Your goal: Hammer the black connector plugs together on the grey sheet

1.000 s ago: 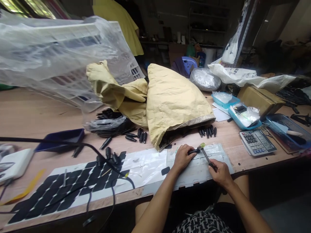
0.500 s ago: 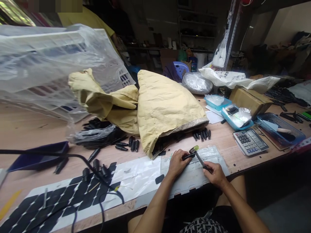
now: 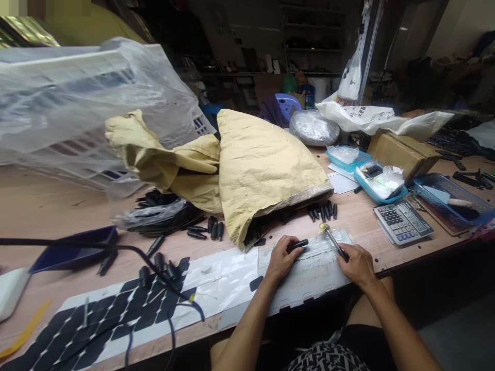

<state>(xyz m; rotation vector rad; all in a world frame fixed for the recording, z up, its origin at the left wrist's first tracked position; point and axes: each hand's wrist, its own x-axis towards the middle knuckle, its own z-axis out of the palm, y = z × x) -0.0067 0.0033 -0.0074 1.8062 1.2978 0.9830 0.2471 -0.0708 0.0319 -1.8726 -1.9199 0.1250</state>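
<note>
My left hand (image 3: 281, 258) rests on a pale sheet (image 3: 309, 278) at the table's front edge, its fingers closed around a slim black piece (image 3: 301, 243). My right hand (image 3: 359, 263) grips the black handle of a small hammer (image 3: 333, 239). The hammer has a metal shaft and a yellowish-green head, which is to the right of the black piece and apart from it. Beyond the hands is a large tan sack (image 3: 266, 165) with dark things inside its mouth. Several short black tapered parts (image 3: 323, 212) stand or lie just past the hammer head.
To the right are a calculator (image 3: 404, 221), a blue tray (image 3: 381, 185) of small goods, a cardboard box (image 3: 402, 157) and a blue basket (image 3: 464, 206). Leftward, a black cable (image 3: 135, 252) crosses over a sheet with black squares (image 3: 127, 309). A plastic-wrapped white crate (image 3: 96, 103) leans behind.
My right hand has moved the hammer to the right, away from the black piece. My left hand keeps its hold on the piece, and the camera view has shifted slightly.
</note>
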